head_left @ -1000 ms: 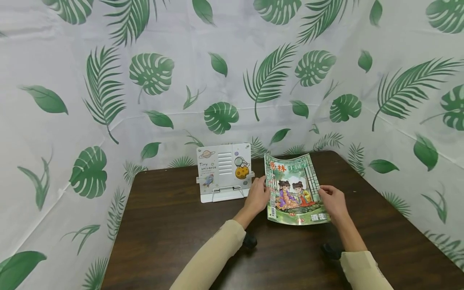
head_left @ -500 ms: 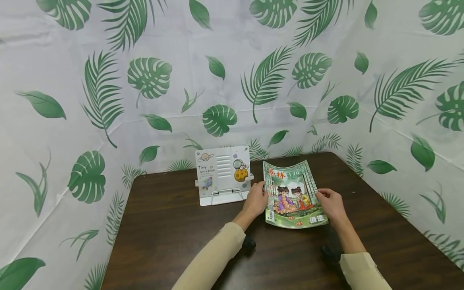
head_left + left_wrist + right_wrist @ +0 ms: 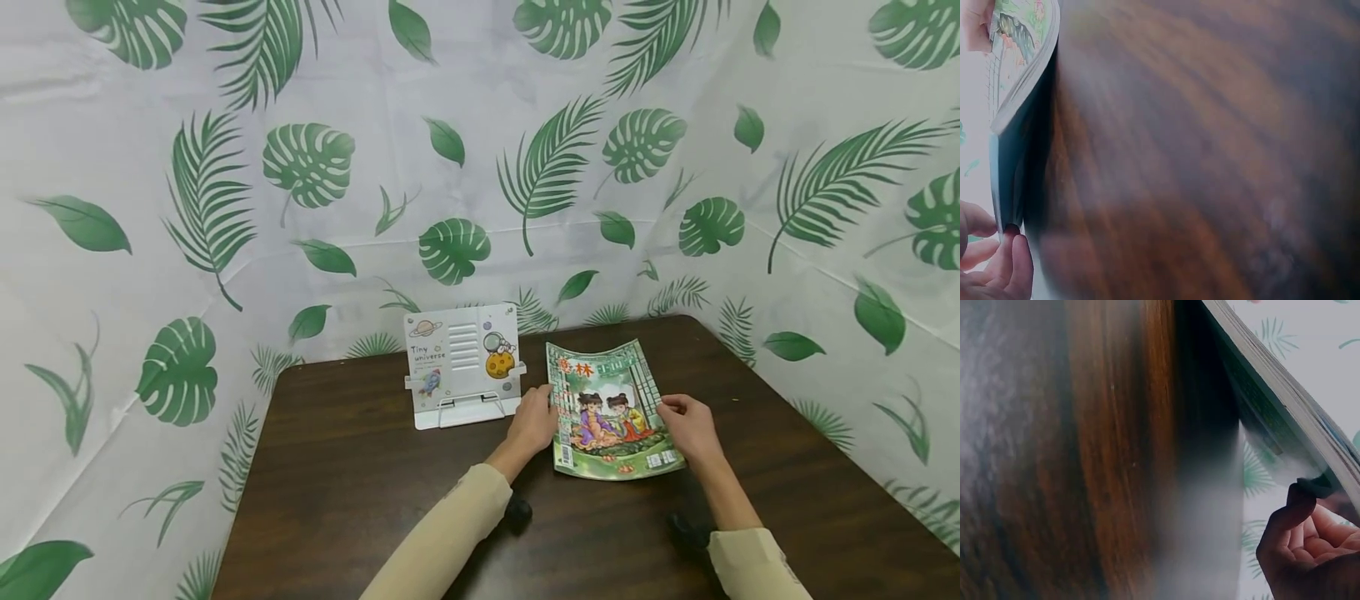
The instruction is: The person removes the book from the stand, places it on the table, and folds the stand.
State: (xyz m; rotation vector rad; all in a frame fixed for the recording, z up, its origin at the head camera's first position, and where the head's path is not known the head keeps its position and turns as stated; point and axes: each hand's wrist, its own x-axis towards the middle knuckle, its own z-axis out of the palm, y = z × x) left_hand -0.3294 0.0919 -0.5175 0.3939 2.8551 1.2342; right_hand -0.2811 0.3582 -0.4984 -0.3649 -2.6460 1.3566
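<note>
Pinching the left edge of a green magazine (image 3: 609,412) with the left hand (image 3: 534,419), and pinching its right edge with the right hand (image 3: 690,427). Held up over the brown table (image 3: 337,467), cover on top, sagging a bit in the middle. Just right of a white book stand (image 3: 463,362) with a rocket picture, near a leafy wall (image 3: 375,287).

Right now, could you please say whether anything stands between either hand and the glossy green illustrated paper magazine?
Nothing visible does: the left hand and right hand grip opposite edges of the magazine; the white rectangular stand sits left of it.
</note>
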